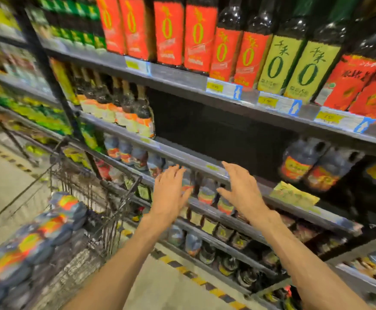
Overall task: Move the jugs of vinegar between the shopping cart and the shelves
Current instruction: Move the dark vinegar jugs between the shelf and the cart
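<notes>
Several dark vinegar jugs [37,233] with orange and yellow labels lie stacked in the wire shopping cart [88,193] at lower left. Two more such jugs [312,164] stand at the right end of the middle shelf [205,162], whose centre is a dark gap. My left hand [171,191] and my right hand [240,189] are both stretched out in front of that shelf's edge, fingers spread and holding nothing. The picture is blurred by motion.
Tall red and yellow-green labelled bottles [249,45] fill the upper shelf. Smaller bottles [120,108] stand left of the gap, and rows of small jars [207,193] line the lower shelves. A yellow-black striped strip [196,278] runs along the floor.
</notes>
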### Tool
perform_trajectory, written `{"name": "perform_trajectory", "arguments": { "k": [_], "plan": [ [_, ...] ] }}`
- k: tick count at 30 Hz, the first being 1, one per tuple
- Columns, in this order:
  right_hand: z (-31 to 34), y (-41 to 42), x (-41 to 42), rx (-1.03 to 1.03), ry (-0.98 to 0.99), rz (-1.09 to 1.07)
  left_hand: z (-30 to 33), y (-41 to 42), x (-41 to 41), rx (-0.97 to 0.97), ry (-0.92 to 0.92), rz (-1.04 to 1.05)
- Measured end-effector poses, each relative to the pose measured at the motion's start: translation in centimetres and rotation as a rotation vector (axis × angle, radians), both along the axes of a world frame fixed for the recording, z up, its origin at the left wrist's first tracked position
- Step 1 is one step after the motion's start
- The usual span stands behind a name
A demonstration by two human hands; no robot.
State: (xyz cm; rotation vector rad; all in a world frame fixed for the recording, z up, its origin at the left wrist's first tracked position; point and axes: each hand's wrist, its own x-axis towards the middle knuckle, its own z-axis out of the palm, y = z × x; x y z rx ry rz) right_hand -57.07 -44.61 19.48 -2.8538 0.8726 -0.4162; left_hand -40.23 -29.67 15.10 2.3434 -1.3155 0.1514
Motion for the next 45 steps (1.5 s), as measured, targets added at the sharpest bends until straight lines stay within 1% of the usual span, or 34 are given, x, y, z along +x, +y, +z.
{"name": "perform_trajectory", "arguments": {
  "k": [2,5,7,9,13,17,19,26,28,30,32,35,37,43,45],
  "plan": [
    [-0.4,3.4,3.6,0.008,0.036,0.094,-0.7,4.8,2.5,0.014,0.010,0.079],
    [-1.6,8.6,9.4,0.037,0.033,0.244,-1.9,12.6,5.5,0.029,0.025,0.197],
    [-2.3,12.5,13.1,0.007,0.057,0.353,-2.8,17.9,7.2,0.025,0.048,0.270],
    [-3.1,16.4,16.3,-0.010,0.072,0.432,-3.7,22.9,8.6,0.025,0.078,0.351],
    [-4.9,23.2,22.0,0.024,0.098,0.566,-5.7,31.6,10.7,0.043,0.135,0.506],
    [-6.7,28.4,27.5,0.053,0.166,0.675,-7.8,37.8,12.6,0.006,0.198,0.647],
    [-8.2,30.3,30.3,0.073,0.205,0.728,-9.1,40.3,13.6,0.022,0.233,0.727],
    [-13.2,34.8,40.7,0.198,0.231,0.908,-13.5,46.8,18.5,0.023,0.368,0.941],
    [-14.8,35.4,43.8,0.198,0.279,0.925,-14.7,48.5,20.3,-0.009,0.452,1.014],
    [-16.2,35.9,46.5,0.232,0.323,0.929,-16.3,50.3,21.8,-0.002,0.521,1.096],
    [-17.9,36.1,49.0,0.239,0.369,0.937,-18.5,52.1,23.2,0.053,0.557,1.193],
    [-20.6,35.9,52.7,0.252,0.448,0.931,-21.9,54.5,24.9,0.182,0.679,1.350],
    [-21.8,35.7,54.4,0.277,0.491,0.920,-23.8,55.6,25.9,0.179,0.746,1.431],
    [-24.9,35.0,56.9,0.286,0.502,0.894,-29.7,58.0,29.5,0.074,0.840,1.510],
    [-26.5,34.8,57.7,0.307,0.518,0.859,-31.9,58.8,31.2,0.087,0.858,1.518]
  ]
}}
